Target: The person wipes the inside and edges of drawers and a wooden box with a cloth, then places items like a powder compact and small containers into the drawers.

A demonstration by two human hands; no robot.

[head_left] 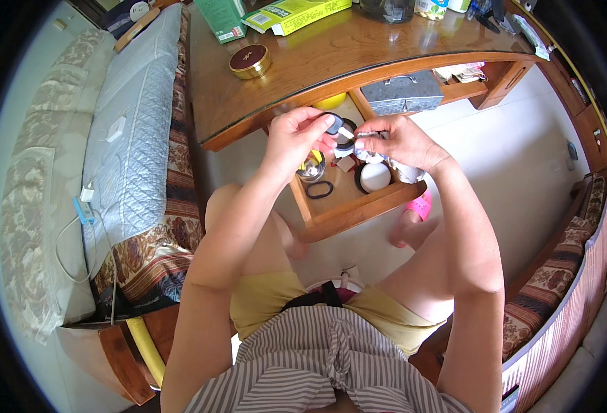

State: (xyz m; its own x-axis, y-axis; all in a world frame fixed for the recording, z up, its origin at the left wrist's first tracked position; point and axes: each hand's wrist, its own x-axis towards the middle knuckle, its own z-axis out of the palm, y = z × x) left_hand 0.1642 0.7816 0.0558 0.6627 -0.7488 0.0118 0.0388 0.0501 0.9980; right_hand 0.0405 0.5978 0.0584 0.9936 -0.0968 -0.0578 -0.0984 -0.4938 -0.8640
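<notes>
Over an open wooden drawer (366, 212), my left hand (291, 140) pinches a small dark, rounded object (333, 124) with a pale stem. My right hand (401, 142) is closed on a crumpled silvery-white wrapper or cloth (408, 172), part of it hanging below the palm. The fingertips of both hands nearly meet, and the pale stem points toward the right hand. Inside the drawer, beneath my hands, lie a black hair tie (320, 190), a white round item with a dark rim (375, 177) and a clear round container (311, 169). My fingers hide part of the drawer's contents.
The glass-topped wooden table (303, 62) bears a round gold-and-maroon tin (250, 62), a green box (221, 17) and a yellow-green carton (300, 14). Right of the drawer sits a grey metal box (401, 93). A quilt-covered couch (128, 131) stands left, a patterned seat (549, 275) right.
</notes>
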